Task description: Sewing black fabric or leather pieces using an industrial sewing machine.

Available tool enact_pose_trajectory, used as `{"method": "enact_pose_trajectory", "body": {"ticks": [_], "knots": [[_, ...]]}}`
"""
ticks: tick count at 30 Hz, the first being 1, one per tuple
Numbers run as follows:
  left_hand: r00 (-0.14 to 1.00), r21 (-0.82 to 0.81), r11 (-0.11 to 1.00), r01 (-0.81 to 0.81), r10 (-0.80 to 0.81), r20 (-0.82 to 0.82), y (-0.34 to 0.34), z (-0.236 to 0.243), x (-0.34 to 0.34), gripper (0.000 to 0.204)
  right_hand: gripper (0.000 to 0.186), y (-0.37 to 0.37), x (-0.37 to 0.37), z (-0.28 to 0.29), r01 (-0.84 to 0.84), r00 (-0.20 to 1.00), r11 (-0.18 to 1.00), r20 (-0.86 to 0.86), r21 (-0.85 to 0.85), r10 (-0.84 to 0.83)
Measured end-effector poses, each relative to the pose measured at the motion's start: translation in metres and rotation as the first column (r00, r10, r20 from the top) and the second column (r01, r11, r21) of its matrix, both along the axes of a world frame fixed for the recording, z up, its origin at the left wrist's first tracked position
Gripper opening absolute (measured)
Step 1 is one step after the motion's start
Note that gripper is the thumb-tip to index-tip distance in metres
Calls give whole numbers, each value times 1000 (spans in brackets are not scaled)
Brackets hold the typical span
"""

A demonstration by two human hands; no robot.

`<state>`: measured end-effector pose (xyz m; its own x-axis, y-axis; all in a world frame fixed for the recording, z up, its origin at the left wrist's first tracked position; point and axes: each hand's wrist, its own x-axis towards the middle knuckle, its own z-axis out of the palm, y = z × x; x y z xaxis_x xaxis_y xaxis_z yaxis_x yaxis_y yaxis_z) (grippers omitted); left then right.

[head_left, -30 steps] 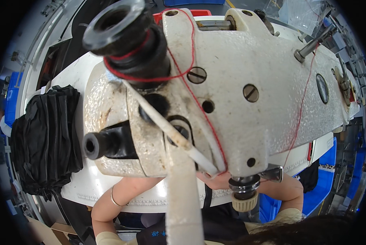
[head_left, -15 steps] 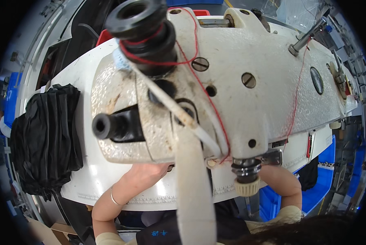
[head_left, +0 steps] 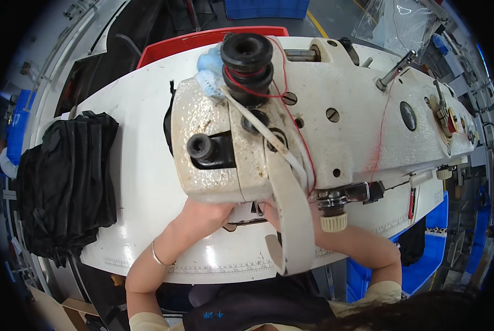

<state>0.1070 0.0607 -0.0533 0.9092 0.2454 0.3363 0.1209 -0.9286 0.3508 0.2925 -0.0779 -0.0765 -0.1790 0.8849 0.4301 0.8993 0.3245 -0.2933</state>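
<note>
A white sewing machine (head_left: 362, 138) with red thread covers much of the view. My left hand (head_left: 207, 217), a bangle at its wrist, is below the machine's left end with fingers curled inward; their tips and whatever they hold are hidden. My right hand (head_left: 273, 214) reaches in from the right beneath the machine, mostly covered by it and by a pale hanging strap (head_left: 294, 220). Between the hands a dark edge shows, too little to name. Some black cloth (head_left: 168, 127) pokes out behind the machine's left end.
Folded black cloth pieces (head_left: 67, 185) lie stacked on the white table (head_left: 142, 220) at left. Beyond the far edge is a red bin (head_left: 203, 39). A blue bin (head_left: 431, 248) sits low at right. A red-handled tool (head_left: 412, 203) lies near the table's right end.
The viewpoint has shifted, so the machine looks smaller and more of the table's far side shows. My right hand is further left, nearer the left one. Black cloth now shows behind the machine.
</note>
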Motion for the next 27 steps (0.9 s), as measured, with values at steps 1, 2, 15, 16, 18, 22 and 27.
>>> {"method": "enact_pose_trajectory", "body": {"ticks": [1, 2, 15, 16, 18, 22, 27], "knots": [[1000, 6, 1000, -21, 21, 8, 2, -1, 0, 26, 23, 2, 3, -3, 51, 999, 999, -12, 12, -51], [999, 14, 999, -44, 44, 20, 3, -3, 1, 26, 25, 2, 5, -6, 102, 994, 995, -25, 22, -102], [843, 177, 964, -197, 259, -472, -40, 32, -19, 27, 34, -14, -10, 27, -397, 761, 886, -626, -241, 171], [920, 54, 985, -164, 172, -353, -37, 35, -20, 31, 32, -15, -16, 31, -472, 702, 798, -708, -376, 81], [974, -70, 998, -5, -11, -225, -31, 42, -27, 47, 30, -19, -25, 38, -707, 367, 555, -898, -438, -242], [861, -133, 894, 427, -447, -241, 5, 42, -28, 48, 22, -21, -27, 41, -850, -4, 492, -931, -189, -364], [974, 390, 892, 226, -196, -116, -7, 36, -51, 28, 15, -33, -36, 37, -639, 416, 536, -834, -552, -362]]}}
